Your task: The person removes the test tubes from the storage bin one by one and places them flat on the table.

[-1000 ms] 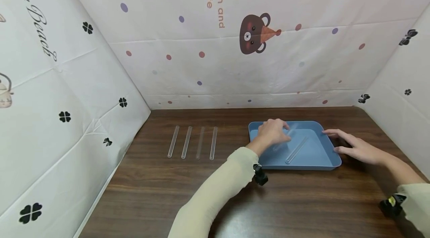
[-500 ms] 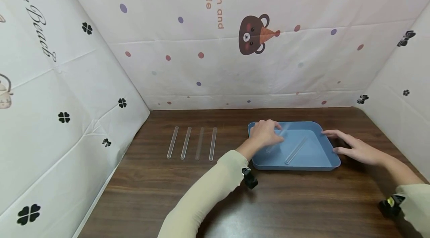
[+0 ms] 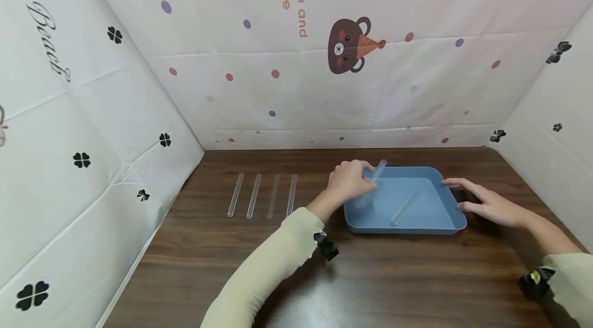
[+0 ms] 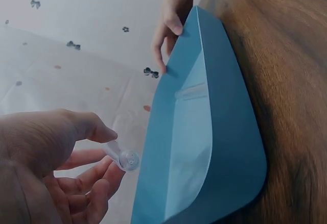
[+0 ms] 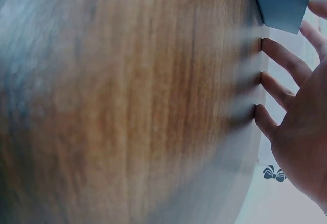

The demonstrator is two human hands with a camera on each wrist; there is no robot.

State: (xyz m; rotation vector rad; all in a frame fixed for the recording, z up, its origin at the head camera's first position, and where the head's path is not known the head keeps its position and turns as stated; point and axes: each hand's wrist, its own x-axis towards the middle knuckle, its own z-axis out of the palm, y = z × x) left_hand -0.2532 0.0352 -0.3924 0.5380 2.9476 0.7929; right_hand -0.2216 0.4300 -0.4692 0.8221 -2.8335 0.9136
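My left hand [image 3: 348, 181] pinches a clear test tube [image 3: 380, 168] between thumb and fingers, over the left side of the blue tray [image 3: 407, 230]. In the left wrist view the tube's rounded end [image 4: 129, 160] points at the camera, beside the tray's wall [image 4: 232, 117]. Another clear tube [image 3: 406, 206] lies slanted on the tray's floor. At the tray's right edge my right hand [image 3: 493, 206] touches the rim with its thumb and index finger loosely extended. In the right wrist view the other fingers [image 5: 278, 89] rest their tips on the table.
Left of the tray, several clear tubes [image 3: 254, 196] lie side by side in a row on the brown wooden table [image 3: 370, 281]. My left sleeve [image 3: 264, 261] reaches close to the row's right end. Printed white cloth [image 3: 278, 96] walls off the back and both sides.
My left hand has drawn leftward with the pinched tube, from the tray's middle to its left side. The right hand and the tube in the tray stay put.
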